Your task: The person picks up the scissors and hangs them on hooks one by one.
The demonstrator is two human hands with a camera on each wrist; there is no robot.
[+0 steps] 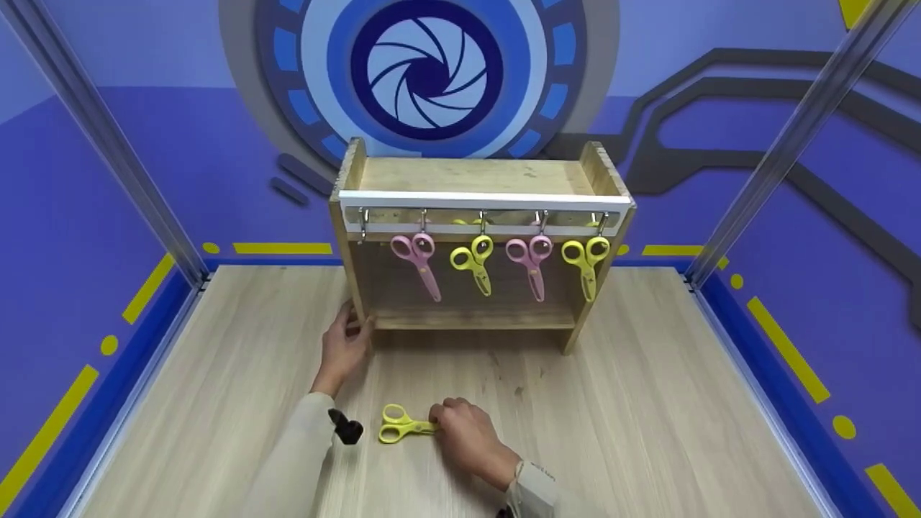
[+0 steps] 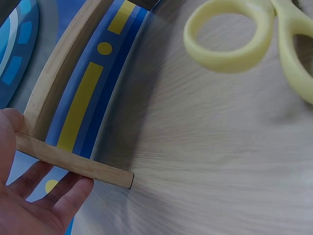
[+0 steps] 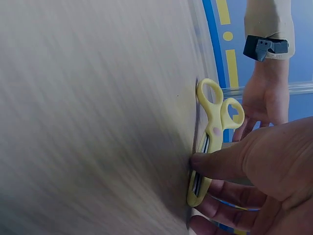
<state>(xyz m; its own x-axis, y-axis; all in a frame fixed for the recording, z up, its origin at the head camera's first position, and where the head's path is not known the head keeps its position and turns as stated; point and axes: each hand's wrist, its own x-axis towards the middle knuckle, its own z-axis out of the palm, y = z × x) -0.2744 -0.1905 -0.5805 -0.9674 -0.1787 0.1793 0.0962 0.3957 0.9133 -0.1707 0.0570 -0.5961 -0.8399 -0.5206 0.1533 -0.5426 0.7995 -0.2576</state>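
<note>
My right hand (image 1: 468, 435) pinches yellow scissors (image 3: 213, 125) by the blade end, low over the tabletop, with thumb and fingers on either side in the right wrist view. The handle loops point left in the head view. My left hand (image 1: 345, 349) grips the left side panel of a wooden rack (image 1: 468, 319) near its foot; in the left wrist view its fingers curl around the wooden edge. Pink scissors (image 1: 424, 267), yellow scissors (image 1: 481, 270), more pink scissors (image 1: 534, 267) and more yellow scissors (image 1: 588, 270) hang from hooks on the rack's front rail.
The leftmost hook (image 1: 363, 229) on the white rail (image 1: 482, 198) holds nothing. Under the rack lies a light wood tabletop (image 1: 647, 417). Blue printed walls (image 1: 173, 165) and metal corner posts (image 1: 777, 173) enclose the table on the sides and back.
</note>
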